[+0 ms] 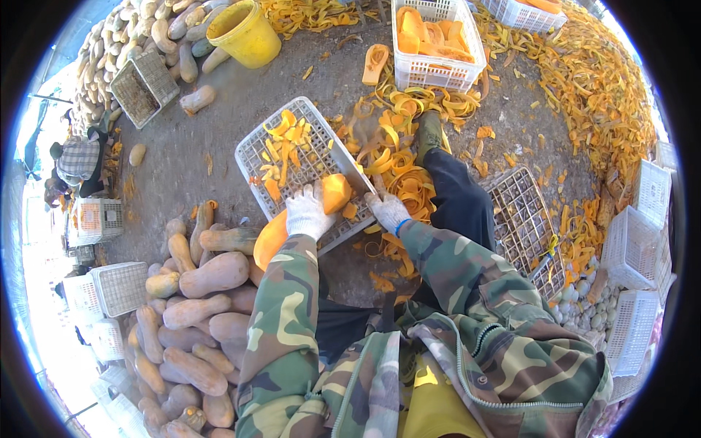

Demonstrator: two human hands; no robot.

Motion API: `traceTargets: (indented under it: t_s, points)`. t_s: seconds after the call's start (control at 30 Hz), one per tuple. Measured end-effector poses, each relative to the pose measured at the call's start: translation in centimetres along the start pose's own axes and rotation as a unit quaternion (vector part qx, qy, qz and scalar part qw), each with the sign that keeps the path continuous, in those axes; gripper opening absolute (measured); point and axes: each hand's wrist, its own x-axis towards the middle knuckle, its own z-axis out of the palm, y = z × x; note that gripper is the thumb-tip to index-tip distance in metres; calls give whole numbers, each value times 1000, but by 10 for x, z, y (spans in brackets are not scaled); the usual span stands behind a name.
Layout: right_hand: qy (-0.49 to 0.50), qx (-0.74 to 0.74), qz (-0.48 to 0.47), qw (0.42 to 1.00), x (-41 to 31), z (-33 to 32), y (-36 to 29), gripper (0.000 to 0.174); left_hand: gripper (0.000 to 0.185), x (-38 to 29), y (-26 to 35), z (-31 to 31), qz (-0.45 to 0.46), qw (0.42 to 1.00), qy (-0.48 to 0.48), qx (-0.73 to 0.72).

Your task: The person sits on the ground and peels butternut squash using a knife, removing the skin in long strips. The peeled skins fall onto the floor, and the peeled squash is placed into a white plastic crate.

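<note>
My left hand [309,213], in a white knit glove, presses on a peeled orange butternut-type squash [335,191]. The squash lies slanted across an upturned plastic crate [252,145], its lower end beside my left sleeve. My right hand [388,212], also gloved, grips a large broad-bladed knife [352,167] by its handle. The blade points up and left over the crate's right side, just right of the squash's cut end and apart from it. Small cut squash pieces [287,139] are scattered on the crate top. A small chunk [350,210] rests below the cut end.
Unpeeled squashes [213,274] are piled at my left. Peel strips [408,180] lie around my boot [430,134]. Ahead stand a white crate of peeled squash [438,76] and a yellow bucket [246,38]. A grid crate [520,219] lies at right. A person [79,159] is at far left.
</note>
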Motion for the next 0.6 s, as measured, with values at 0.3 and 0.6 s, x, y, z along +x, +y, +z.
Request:
traceTargets:
  t_s: [0.3, 0.6]
  points:
    - [-35, -407, -172, 896, -82, -49, -115, 48, 102, -3, -9, 11, -2, 1000, -24, 0]
    - [-52, -491, -177, 852, -60, -21, -110, 50, 100, -5, -16, 22, 14, 999, 43, -12]
